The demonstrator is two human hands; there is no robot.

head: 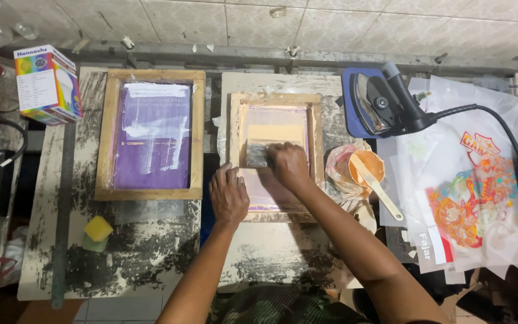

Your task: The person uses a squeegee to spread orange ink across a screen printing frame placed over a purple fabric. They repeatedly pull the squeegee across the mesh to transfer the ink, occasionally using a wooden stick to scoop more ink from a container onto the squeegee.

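A small wooden screen-printing frame (276,99) lies on the stained work board in the middle. My right hand (289,165) is inside it, closed on a squeegee (258,153) that rests on the pale mesh beside a patch of yellowish ink. My left hand (229,195) presses flat on the frame's lower left edge, fingers spread. A larger wooden frame (108,138) with purple mesh lies to the left, untouched.
An orange ink cup with a spatula (368,169) stands right of the small frame. A blue clothes iron (374,103) and its cable sit at back right over printed transfer sheets (472,198). A bulb box (46,84) and a yellow sponge (98,228) lie left.
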